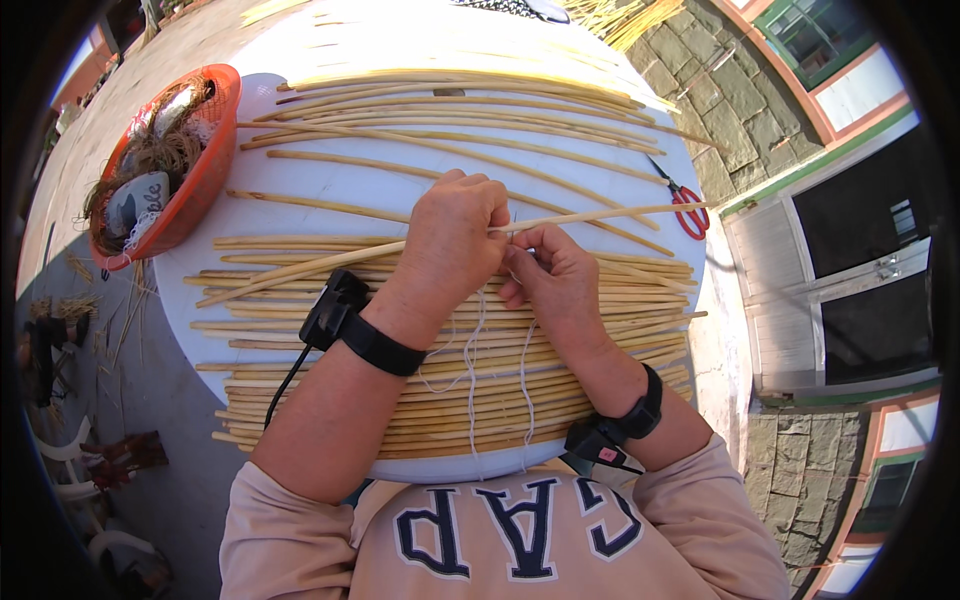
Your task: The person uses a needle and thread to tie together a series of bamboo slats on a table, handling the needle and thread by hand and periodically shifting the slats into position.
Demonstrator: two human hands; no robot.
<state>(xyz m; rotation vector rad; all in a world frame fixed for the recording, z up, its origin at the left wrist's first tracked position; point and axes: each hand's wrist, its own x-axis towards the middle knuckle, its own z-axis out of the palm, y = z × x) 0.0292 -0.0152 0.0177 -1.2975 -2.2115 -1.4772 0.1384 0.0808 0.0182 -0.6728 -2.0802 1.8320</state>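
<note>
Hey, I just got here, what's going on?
A person's left hand grips a pale stick over rows of sticks on a white table. The right hand is close beside it, but what it may be pinching is unclear. White strings trail across the rows toward the person. An orange basket sits at the left; scissors lie at the right.

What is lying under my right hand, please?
Pale sticks, laid side by side, lie under your right hand, and a white string runs across them. The parts directly beneath the hand are covered; I cannot see them.
</note>
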